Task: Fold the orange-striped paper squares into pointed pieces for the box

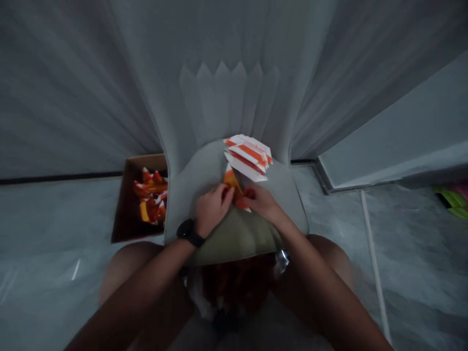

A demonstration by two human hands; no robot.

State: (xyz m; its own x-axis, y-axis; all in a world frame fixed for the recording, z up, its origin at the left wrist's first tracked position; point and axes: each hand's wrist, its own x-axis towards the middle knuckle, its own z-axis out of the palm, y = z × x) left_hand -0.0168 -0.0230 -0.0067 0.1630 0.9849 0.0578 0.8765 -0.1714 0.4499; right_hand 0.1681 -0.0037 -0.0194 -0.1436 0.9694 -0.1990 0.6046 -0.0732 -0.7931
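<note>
My left hand (211, 208) and my right hand (263, 204) meet over a small orange and white paper piece (234, 187) on the seat of a grey plastic chair (204, 170). Both hands pinch the piece with fingers closed on it. A black watch (188, 231) sits on my left wrist. Just beyond the hands lies a stack of flat orange-and-white striped paper sheets (248, 156) on the same seat.
A brown cardboard box (126, 204) left of the chair holds several folded orange and white pieces (151, 200). My knees flank the chair. A grey floor, a white rod (373, 258) and green items (451, 202) lie to the right.
</note>
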